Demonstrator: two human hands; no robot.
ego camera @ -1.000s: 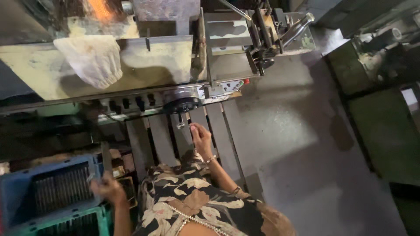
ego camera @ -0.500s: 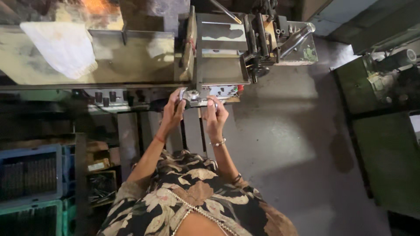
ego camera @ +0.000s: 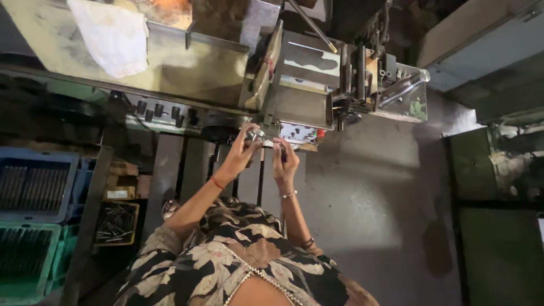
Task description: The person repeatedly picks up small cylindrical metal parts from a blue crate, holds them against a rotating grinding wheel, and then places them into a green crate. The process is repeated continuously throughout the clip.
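A large metal machine (ego camera: 306, 85) is seen across the far part of the scene, with a worn, stained surface (ego camera: 187, 68) extending to its left. A grey concrete floor (ego camera: 374, 198) occupies the right of the view. A white cloth (ego camera: 110, 37) is laid on the far left of the surface. At the near left, a blue crate (ego camera: 34, 184) and a green crate (ego camera: 25, 260) are stacked with rows of dark metal rods; a smaller box of loose metal parts (ego camera: 116, 222) is placed just to their right. A row of dark knobs (ego camera: 161, 110) is fitted along the front edge of the surface.

Both hands are raised together in front of the machine, just below its front edge. The left hand (ego camera: 243, 152) is closed around a small shiny metal piece (ego camera: 256, 136), which is held at its fingertips. The right hand (ego camera: 285, 160) is positioned just beside it, its fingers curled towards the same piece; whether it actually grips the piece cannot be told. The piece is thus located between the two hands, near the machine's lower front panel.
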